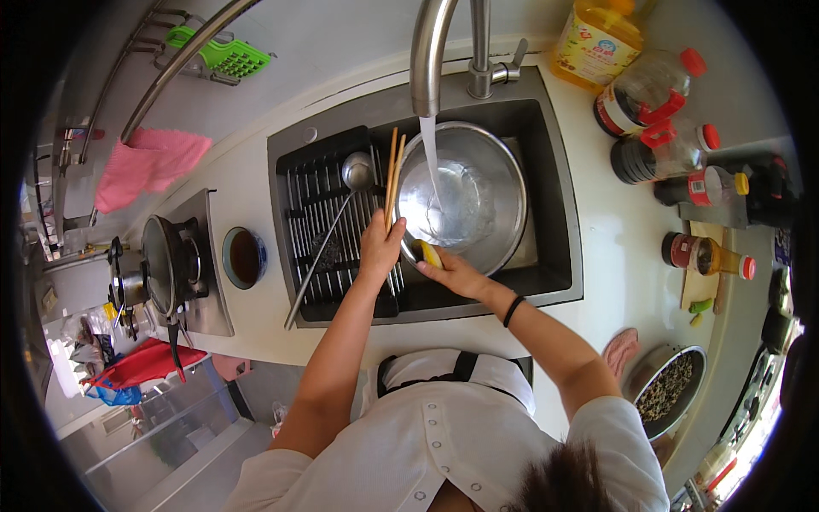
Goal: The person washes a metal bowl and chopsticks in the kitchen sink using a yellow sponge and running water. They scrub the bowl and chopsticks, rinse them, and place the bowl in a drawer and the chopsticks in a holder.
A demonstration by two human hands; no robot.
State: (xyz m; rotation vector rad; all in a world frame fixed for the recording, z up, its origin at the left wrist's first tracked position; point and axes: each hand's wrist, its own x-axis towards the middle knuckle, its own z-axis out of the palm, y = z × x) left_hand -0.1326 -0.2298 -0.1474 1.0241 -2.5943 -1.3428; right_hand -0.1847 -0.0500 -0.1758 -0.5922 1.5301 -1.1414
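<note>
My left hand (379, 246) grips a pair of wooden chopsticks (393, 173), their tips pointing away from me along the bowl's left rim. In my right hand (457, 275) is a yellow sponge (430, 255) with a dark side, held at the near-left rim of a metal bowl (519, 211). Water runs from the steel faucet (426, 83) into this bowl, which sits in the dark sink (555, 243). Left of my left hand, a long-handled metal ladle (358, 171) lies across the black drying rack (301, 224), with a dark scouring pad (327, 249) beside its handle.
A bowl of brown liquid (245, 257) stands left of the sink, near a lidded pan (160, 265) on the stove. Oil and sauce bottles (640, 153) line the right counter. At the lower right are a pink cloth (621, 352) and a metal bowl of dark-and-pale bits (700, 361).
</note>
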